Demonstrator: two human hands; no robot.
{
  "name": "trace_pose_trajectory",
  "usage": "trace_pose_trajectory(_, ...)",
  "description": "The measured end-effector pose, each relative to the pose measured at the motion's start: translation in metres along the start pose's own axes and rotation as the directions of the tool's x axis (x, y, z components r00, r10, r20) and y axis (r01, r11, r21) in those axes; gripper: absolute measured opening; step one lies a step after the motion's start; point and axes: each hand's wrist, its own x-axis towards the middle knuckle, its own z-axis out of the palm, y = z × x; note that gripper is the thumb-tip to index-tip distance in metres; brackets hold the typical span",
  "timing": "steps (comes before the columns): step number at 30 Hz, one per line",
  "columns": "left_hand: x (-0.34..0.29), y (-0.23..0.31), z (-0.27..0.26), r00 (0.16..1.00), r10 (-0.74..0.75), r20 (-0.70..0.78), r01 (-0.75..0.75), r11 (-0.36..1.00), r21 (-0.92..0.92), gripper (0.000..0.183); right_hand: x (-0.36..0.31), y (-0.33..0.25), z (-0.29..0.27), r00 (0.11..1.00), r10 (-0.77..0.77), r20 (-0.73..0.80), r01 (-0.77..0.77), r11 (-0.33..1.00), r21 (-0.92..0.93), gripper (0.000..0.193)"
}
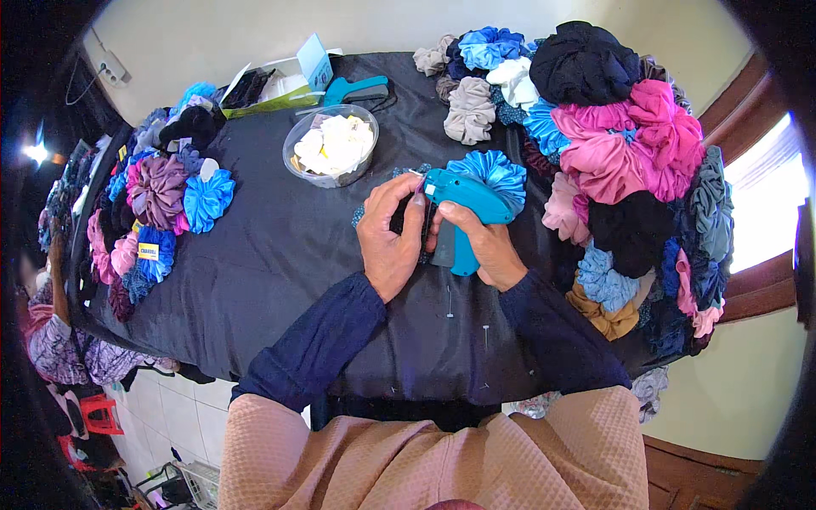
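Note:
My right hand [483, 246] is wrapped round the grip of a teal tagging gun [467, 189], its nose pointing left. Against that nose my left hand [391, 238] is closed, thumb and fingers pinching a dark teal patterned scrunchie [359, 218], mostly hidden by the hand. Whether a tag is pinched there too, I cannot make out. Just behind the gun lies a shiny blue scrunchie [497, 174], partly covered by it. Loose clear tag fasteners [486, 336] lie on the black cloth near my right forearm.
Beyond my hands stands a clear tub [293, 157] of pale tags. A green-and-white box [263, 100] and another teal tool [357, 87] lie at the back. Scrunchies are heaped at right [603, 161] and left [157, 191]. Another person's arm [58, 272] shows at far left.

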Motion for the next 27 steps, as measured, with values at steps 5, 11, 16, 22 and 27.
trace_pose_trajectory(5,0.001,0.001,-0.001,0.998,0.056,-0.01,-0.056,0.997,0.046,0.021,0.0,0.0,0.001,1.0,0.0,-0.006,0.0,1.0,0.018,0.022)
trace_pose_trajectory(11,0.003,0.001,-0.001,0.995,0.099,0.002,-0.099,0.992,0.078,0.021,-0.001,-0.004,0.002,0.999,-0.039,0.012,0.039,0.999,-0.013,0.024)
trace_pose_trajectory(16,0.0,0.004,-0.001,1.0,-0.022,0.001,0.022,1.0,-0.022,0.022,-0.001,-0.003,0.002,1.0,-0.013,0.016,0.012,1.0,0.017,0.023)
trace_pose_trajectory(22,0.002,0.001,0.0,0.999,0.014,0.032,-0.013,1.0,-0.013,0.021,0.003,0.011,-0.007,0.998,-0.06,-0.025,0.059,0.998,-0.036,0.024)
trace_pose_trajectory(27,0.003,0.0,-0.003,0.999,-0.014,0.035,0.014,1.0,-0.011,0.021,-0.002,-0.001,0.002,1.0,-0.015,0.023,0.015,1.0,0.015,0.022)
